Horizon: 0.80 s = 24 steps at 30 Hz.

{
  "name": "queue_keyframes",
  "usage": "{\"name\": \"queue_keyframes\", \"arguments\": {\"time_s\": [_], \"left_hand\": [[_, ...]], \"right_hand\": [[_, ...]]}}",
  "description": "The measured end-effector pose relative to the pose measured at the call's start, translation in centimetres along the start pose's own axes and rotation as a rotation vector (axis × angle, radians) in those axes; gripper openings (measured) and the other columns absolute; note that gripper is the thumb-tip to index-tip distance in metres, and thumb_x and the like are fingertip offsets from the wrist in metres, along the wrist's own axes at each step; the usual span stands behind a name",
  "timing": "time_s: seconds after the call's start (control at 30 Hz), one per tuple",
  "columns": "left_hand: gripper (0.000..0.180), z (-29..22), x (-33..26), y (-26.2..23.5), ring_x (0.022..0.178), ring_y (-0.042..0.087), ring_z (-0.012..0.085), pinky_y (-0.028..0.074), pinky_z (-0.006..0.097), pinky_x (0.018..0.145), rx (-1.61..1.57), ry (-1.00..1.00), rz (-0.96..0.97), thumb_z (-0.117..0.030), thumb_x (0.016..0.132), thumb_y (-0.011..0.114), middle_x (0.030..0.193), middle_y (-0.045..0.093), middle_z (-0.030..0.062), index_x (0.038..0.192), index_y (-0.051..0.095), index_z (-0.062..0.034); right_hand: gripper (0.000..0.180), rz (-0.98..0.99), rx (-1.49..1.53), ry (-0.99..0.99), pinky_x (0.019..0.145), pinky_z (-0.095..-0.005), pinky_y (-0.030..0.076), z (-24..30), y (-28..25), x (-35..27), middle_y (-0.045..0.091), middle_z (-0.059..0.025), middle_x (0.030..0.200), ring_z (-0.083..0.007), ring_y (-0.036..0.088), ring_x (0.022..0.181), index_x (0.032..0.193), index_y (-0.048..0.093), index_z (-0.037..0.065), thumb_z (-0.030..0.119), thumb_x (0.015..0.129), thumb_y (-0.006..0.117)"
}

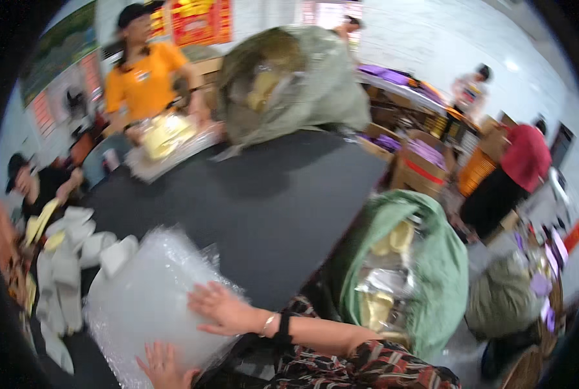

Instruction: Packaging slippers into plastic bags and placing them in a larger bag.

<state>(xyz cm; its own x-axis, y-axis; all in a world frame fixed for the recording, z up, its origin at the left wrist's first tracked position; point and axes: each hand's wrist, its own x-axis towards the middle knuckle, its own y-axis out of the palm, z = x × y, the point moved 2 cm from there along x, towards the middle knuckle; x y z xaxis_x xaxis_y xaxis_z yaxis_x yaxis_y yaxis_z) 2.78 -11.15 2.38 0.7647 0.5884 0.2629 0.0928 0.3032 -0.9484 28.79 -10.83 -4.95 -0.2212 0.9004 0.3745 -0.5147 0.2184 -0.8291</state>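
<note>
White foam pieces (75, 253) lie stacked on the black table (263, 194), to the left of the bubble wrap sheet (140, 298). The bubble wrap sheet rests on the table's near edge. Left hand (163, 366): fingers spread, flat against the sheet's lower edge. Right hand (221, 310): fingers spread, palm pressed on the sheet's right side, the sheet extending left from under it. To the right of the sheet, beside the table, stands a green sack (432, 266) of packaged goods
</note>
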Motion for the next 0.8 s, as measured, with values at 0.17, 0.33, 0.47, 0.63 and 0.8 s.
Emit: {"name": "queue_keyframes", "arguments": {"time_s": [0.17,0.33,0.47,0.63,0.8], "left_hand": [[0.077,0.2,-0.4,1.6,0.143,0.031,0.0385,0.018,0.066,0.112,-0.178,-0.098,0.223,-0.046,0.083,0.070,0.152,0.040,0.0164,0.147,0.044,-0.0120],[0.078,1.2,-0.3,2.2,0.143,0.030,0.0392,0.022,0.065,0.110,-0.181,-0.066,0.246,-0.046,0.083,0.069,0.153,0.038,0.0163,0.147,0.043,-0.0108],[0.080,1.7,-0.3,2.5,0.143,0.029,0.0406,0.022,0.066,0.109,-0.219,-0.066,0.265,-0.049,0.084,0.068,0.153,0.037,0.0171,0.148,0.041,-0.0096],[0.081,-1.1,0.7,-1.9,0.146,0.024,0.0415,0.016,0.068,0.111,-0.326,-0.102,0.210,-0.057,0.088,0.059,0.156,0.034,0.0178,0.150,0.039,-0.0094],[0.078,-4.1,2.0,-2.5,0.148,0.019,0.0416,0.008,0.067,0.113,-0.497,-0.172,-0.044,-0.062,0.094,0.046,0.158,0.031,0.0180,0.152,0.037,-0.0098]], "right_hand": [[0.059,-0.009,0.162,-0.042,0.120,-0.0574,0.014,0.8,-4.1,-0.6,0.038,-0.0199,0.152,-0.0362,0.021,0.148,0.139,0.047,-0.001,0.033,0.092,0.061],[0.058,-0.104,0.120,-0.132,0.120,-0.0588,0.014,2.6,-5.6,-0.8,0.038,-0.0222,0.150,-0.0398,0.020,0.148,0.136,0.049,-0.002,0.030,0.090,0.064],[0.063,0.008,0.095,-0.009,0.119,-0.0583,0.015,1.7,-2.6,-2.6,0.034,-0.0240,0.152,-0.0408,0.019,0.148,0.139,0.048,0.001,0.039,0.090,0.063],[0.067,-0.070,-0.012,-0.054,0.119,-0.0582,0.016,0.8,-0.9,-3.3,0.032,-0.0221,0.154,-0.0399,0.018,0.148,0.143,0.046,0.003,0.045,0.092,0.057],[0.067,-0.069,-0.026,-0.060,0.119,-0.0579,0.016,1.0,-1.2,-3.5,0.031,-0.0212,0.155,-0.0395,0.019,0.148,0.143,0.046,0.003,0.045,0.092,0.057]]}}
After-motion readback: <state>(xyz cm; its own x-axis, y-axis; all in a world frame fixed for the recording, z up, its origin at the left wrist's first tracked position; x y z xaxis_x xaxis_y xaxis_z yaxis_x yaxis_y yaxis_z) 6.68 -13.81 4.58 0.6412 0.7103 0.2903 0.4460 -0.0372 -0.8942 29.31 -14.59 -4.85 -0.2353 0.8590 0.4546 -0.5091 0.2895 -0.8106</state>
